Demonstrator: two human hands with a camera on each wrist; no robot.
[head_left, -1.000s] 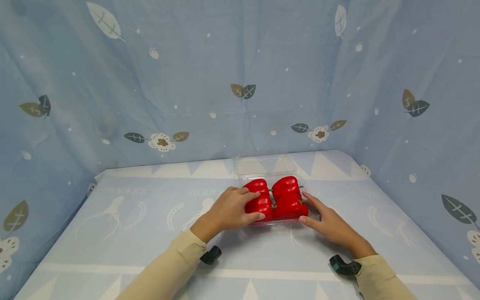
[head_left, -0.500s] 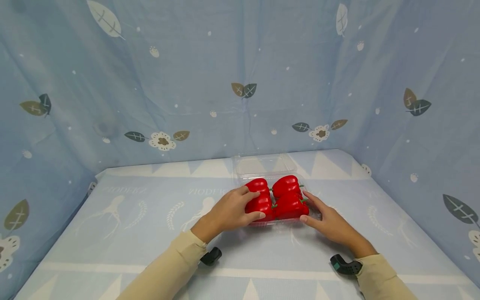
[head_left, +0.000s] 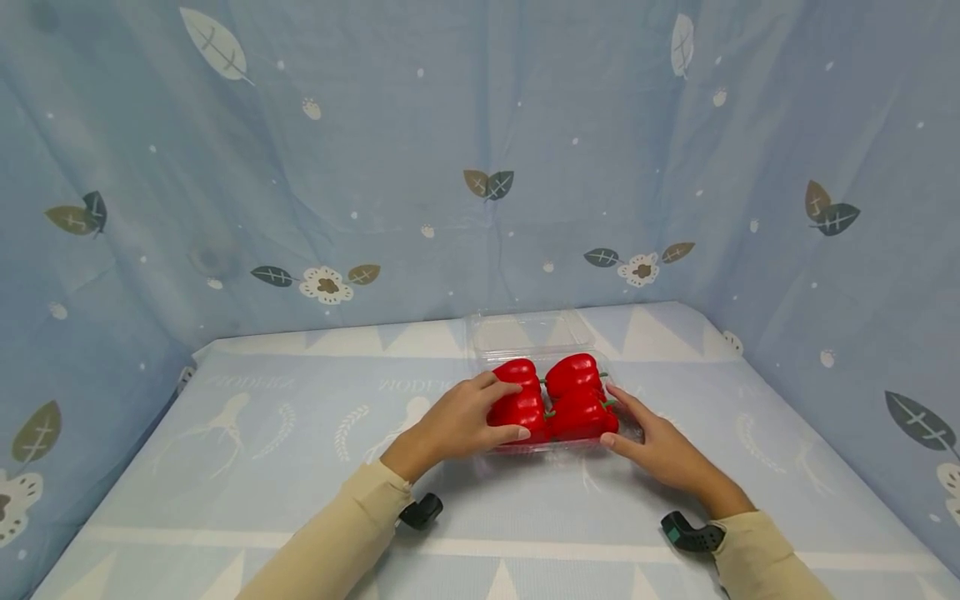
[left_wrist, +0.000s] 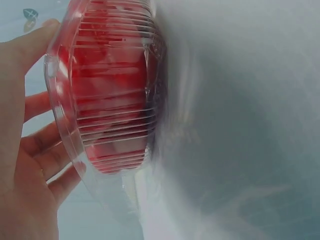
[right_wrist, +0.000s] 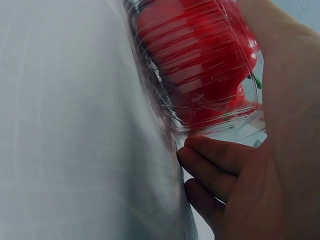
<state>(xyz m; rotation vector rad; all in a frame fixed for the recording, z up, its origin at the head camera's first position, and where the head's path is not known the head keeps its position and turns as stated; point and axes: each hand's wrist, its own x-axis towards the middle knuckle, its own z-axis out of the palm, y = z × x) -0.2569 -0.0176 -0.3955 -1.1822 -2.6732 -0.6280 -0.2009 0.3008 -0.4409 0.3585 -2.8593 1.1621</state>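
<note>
A clear plastic clamshell box (head_left: 558, 446) sits on the cloth-covered table with several red peppers (head_left: 572, 375) inside. Its open lid (head_left: 528, 331) lies back behind it. My left hand (head_left: 468, 421) grips the box's left side, fingers over the near-left pepper and thumb at the front rim. My right hand (head_left: 648, 437) holds the right side, with its thumb by the front corner. The left wrist view shows the ribbed box wall (left_wrist: 110, 100) against my left hand (left_wrist: 25, 160). In the right wrist view, my right hand (right_wrist: 270, 165) curls its fingers under the box (right_wrist: 195, 65).
Blue patterned cloth (head_left: 225, 433) covers the table. Cloth walls (head_left: 480, 125) rise at the back and on both sides. Black wrist-camera mounts (head_left: 420, 510) (head_left: 686, 533) sit at my sleeves near the front edge.
</note>
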